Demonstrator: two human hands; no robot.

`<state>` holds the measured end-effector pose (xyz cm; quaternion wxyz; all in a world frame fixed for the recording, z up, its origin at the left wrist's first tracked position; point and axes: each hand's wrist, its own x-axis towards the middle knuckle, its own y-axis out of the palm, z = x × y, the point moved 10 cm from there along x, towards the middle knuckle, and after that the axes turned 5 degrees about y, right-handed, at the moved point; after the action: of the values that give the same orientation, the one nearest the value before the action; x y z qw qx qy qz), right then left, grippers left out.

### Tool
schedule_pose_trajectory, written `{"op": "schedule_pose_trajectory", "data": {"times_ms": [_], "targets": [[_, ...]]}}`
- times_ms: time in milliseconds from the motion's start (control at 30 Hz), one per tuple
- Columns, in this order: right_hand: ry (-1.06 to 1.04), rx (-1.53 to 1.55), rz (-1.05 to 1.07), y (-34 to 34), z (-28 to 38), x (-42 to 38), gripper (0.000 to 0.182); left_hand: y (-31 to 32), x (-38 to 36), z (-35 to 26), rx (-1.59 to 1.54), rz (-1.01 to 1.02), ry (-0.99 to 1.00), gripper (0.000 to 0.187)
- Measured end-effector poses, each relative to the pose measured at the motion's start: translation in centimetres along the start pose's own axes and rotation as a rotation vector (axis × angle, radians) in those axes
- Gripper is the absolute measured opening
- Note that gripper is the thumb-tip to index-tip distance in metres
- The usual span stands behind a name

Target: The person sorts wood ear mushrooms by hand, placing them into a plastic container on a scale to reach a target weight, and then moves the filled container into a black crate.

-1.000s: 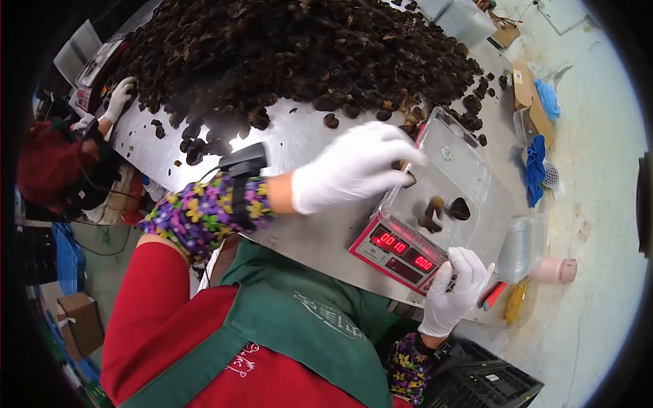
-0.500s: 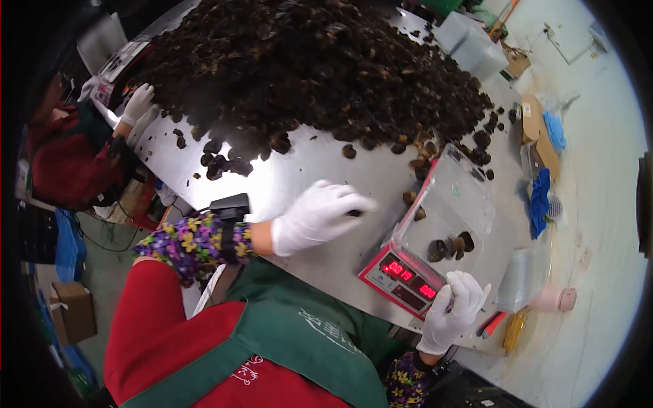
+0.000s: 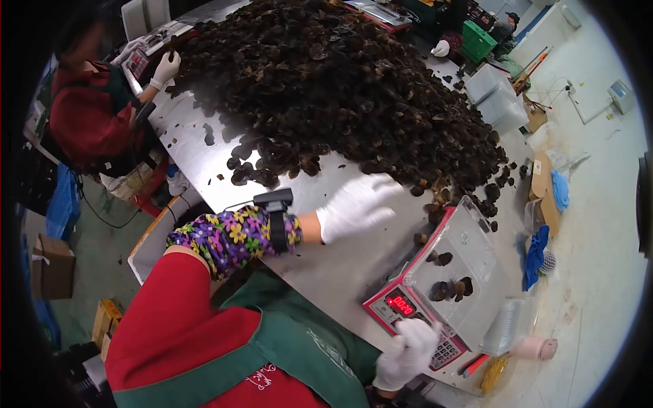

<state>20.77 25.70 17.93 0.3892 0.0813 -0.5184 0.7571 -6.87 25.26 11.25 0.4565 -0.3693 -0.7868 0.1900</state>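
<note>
My left hand [image 3: 359, 208], in a white glove, is stretched out over the metal table below the pile, its fingers apart and smeared by motion. Nothing shows in it. At the near edge of a red electronic scale [image 3: 386, 306], my gloved right hand [image 3: 408, 352] has its fingers curled in beside the keypad; no object shows in them. The scale's red display [image 3: 403, 304] is lit. Several dark brown cap-like pieces [image 3: 452, 289] lie on the clear plastic tray [image 3: 466, 238] on top of the scale. A large pile of similar pieces [image 3: 326, 88] covers the far part of the table.
A co-worker's gloved hand [image 3: 166, 66] is by another scale [image 3: 139, 61] at the left. A third scale [image 3: 381, 13] stands behind the pile. Clear plastic boxes [image 3: 507, 323], a pink roll [image 3: 537, 349], a blue cloth [image 3: 536, 255] and cardboard [image 3: 541, 180] line the right side.
My left hand has moved up and right, and the dark piece in it is gone from sight. More pieces lie on the scale's tray. My right hand is lower and further left.
</note>
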Motion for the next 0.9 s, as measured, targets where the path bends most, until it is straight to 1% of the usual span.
{"op": "schedule_pose_trajectory", "data": {"times_ms": [67, 100, 133, 167, 200, 233, 267, 300, 333, 367, 400, 433, 467, 533, 600, 667, 700, 733, 800, 867, 900], "targets": [[-0.05, 0.167, 0.14, 3.4, 2.3, 0.4, 0.019, 0.0, -1.4, 6.7, 0.189, 0.164, -0.278, 0.053], [-0.054, 0.264, 0.211, 5.3, 2.8, 0.4, 0.022, 0.3, -2.9, 8.6, 0.256, 0.144, -0.255, 0.053], [-0.058, 0.36, 0.281, 7.3, 3.2, 0.2, 0.024, -0.3, -3.3, 9.0, 0.322, 0.124, -0.231, 0.053], [-0.033, 0.411, 0.317, 9.1, 3.0, -0.1, 0.027, 1.0, -4.1, 9.0, 0.295, 0.223, -0.207, 0.053], [0.019, 0.457, 0.359, 10.8, 2.8, -0.2, 0.027, 1.5, -4.7, 7.0, 0.265, 0.325, -0.182, 0.053], [0.04, 0.452, 0.368, 12.3, 2.7, -0.4, 0.027, 1.6, -5.5, 4.7, 0.042, 0.324, -0.138, 0.049], [0.058, 0.447, 0.381, 13.8, 2.4, -0.7, 0.028, 2.5, -6.7, 3.0, -0.033, 0.307, -0.069, 0.043], [0.071, 0.418, 0.457, 15.6, 2.3, -1.3, 0.037, 2.4, -7.4, 1.4, -0.062, 0.279, -0.013, 0.04], [0.07, 0.419, 0.463, 16.6, 2.2, -1.5, 0.037, 1.9, -7.7, 0.3, -0.09, 0.251, 0.045, 0.037], [0.032, 0.288, 0.465, 17.5, 2.4, -1.5, 0.042, 0.7, -7.6, 0.3, -0.063, 0.201, 0.077, 0.034], [-0.005, 0.157, 0.466, 18.4, 2.5, -1.7, 0.047, -0.7, -7.1, 0.8, -0.066, 0.205, 0.072, 0.034], [0.007, 0.11, 0.489, 19.4, 1.7, -2.4, 0.053, -3.6, -6.4, 2.6, 0.079, 0.105, -0.001, 0.032], [0.012, 0.11, 0.496, 19.7, 1.6, -2.5, 0.053, -6.4, -5.9, 4.6, 0.223, 0.004, -0.075, 0.032], [-0.011, 0.052, 0.469, 19.8, 1.5, -2.5, 0.052, -11.2, -4.6, 10.5, 0.43, -0.106, -0.274, 0.033], [-0.004, 0.048, 0.471, 19.9, 1.4, -2.5, 0.05, -14.8, -5.4, 14.2, 0.673, -0.334, -0.349, 0.037], [-0.003, 0.063, 0.44, 19.6, 1.6, -2.1, 0.048, -13.8, -6.6, 19.7, 0.533, -0.214, -0.612, 0.045], [-0.002, 0.059, 0.442, 19.6, 1.6, -2.1, 0.048, -12.5, -6.4, 20.4, 0.404, -0.181, -0.645, 0.051], [0.001, 0.06, 0.442, 19.7, 1.5, -2.1, 0.047, -10.9, -6.7, 20.3, 0.262, -0.195, -0.67, 0.054], [0.009, 0.058, 0.448, 19.7, 1.5, -2.3, 0.046, -8.1, -5.9, 17.6, 0.272, -0.065, -0.621, 0.056], [0.008, 0.064, 0.433, 19.6, 1.5, -2.0, 0.046, -6.6, -5.0, 13.6, 0.143, 0.013, -0.557, 0.052], [0.021, 0.055, 0.437, 19.6, 1.5, -2.0, 0.046, -5.4, -4.7, 12.2, -0.008, -0.039, -0.444, 0.046]]}}
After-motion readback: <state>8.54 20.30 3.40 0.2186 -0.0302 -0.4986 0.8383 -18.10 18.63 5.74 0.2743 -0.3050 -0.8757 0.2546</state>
